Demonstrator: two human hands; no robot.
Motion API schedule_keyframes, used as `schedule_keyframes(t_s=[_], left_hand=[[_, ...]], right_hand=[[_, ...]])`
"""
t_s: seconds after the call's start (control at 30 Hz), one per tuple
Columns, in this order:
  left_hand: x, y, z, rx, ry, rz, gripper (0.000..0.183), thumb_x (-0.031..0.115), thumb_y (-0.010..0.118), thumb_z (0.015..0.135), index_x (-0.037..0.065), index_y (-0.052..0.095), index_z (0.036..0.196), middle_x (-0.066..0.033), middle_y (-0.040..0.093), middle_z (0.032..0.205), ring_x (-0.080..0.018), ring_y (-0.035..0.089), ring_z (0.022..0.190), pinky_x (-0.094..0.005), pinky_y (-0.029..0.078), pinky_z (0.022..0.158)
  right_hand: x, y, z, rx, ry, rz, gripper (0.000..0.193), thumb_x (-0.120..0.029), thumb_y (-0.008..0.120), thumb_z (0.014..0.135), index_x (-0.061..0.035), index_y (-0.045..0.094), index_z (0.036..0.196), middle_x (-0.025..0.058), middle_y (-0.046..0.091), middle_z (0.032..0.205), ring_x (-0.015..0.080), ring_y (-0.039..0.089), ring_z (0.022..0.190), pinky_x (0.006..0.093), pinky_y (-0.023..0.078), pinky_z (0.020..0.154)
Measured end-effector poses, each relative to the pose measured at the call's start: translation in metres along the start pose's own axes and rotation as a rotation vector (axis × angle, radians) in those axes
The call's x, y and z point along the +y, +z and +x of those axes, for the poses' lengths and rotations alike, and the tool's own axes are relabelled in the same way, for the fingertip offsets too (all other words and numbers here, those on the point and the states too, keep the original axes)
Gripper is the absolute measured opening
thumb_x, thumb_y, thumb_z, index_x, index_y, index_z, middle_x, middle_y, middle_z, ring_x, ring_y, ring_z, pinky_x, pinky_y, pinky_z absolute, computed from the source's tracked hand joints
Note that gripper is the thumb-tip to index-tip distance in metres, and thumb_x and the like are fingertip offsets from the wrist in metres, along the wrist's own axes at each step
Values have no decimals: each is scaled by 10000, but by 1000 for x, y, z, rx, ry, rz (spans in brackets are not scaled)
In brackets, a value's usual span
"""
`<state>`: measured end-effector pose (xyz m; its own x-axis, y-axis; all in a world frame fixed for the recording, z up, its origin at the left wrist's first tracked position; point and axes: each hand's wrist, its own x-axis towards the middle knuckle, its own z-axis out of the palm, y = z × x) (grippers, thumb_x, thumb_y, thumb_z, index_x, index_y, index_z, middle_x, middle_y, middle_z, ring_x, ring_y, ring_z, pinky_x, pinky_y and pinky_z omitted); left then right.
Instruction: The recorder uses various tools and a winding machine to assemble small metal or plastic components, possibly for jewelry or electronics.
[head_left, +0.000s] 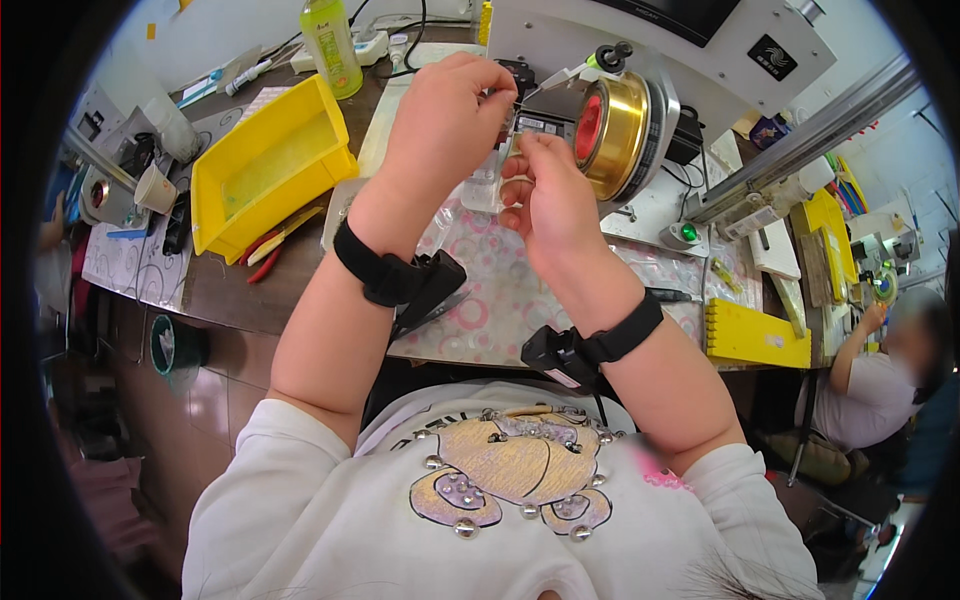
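Note:
My left hand is raised over the machine's front, with thumb and forefinger pinched together. Whatever lies between those fingertips is too small to make out. Close by on the right, my right hand has its thumb and forefinger closed and the other fingers curled. What it pinches, if anything, cannot be told. Just right of my hands a shiny gold spool with a red core is mounted on the machine. A thin metal arm reaches from beside the spool toward my left fingertips. Small clear plastic parts lie beneath my hands.
A yellow bin stands on the left, with red-handled pliers beside it. Behind is a green-yellow bottle. A green-lit button and a yellow box are at right. Another person sits far right.

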<state>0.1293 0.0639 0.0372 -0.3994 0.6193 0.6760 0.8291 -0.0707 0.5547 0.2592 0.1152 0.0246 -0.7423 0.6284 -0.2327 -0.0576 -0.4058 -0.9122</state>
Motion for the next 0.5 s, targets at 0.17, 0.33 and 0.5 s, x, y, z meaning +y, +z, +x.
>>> schedule_keyframes(t_s=[0.17,0.33,0.5], left_hand=[[-12,-4,-4,-7,-63,-68,149,103,630,832,-25,631,908,-57,596,848,-108,592,665,-252,468,566],[6,-6,9,-5,24,55,157,135,594,784,-4,647,831,-177,631,757,-337,615,736,-385,486,676],[13,-8,9,-44,-61,115,179,136,556,780,-12,650,815,-206,643,781,-347,630,742,-386,501,681]], right_hand=[[11,5,29,87,-272,-40,137,-273,503,931,-144,506,976,-39,477,748,60,412,566,241,309,479],[8,-1,48,77,-482,-68,114,-224,551,891,-129,534,830,-41,461,679,58,394,537,222,285,463],[-4,10,40,180,-408,-83,110,-190,486,890,-149,543,804,-45,461,660,69,404,522,216,284,439]])
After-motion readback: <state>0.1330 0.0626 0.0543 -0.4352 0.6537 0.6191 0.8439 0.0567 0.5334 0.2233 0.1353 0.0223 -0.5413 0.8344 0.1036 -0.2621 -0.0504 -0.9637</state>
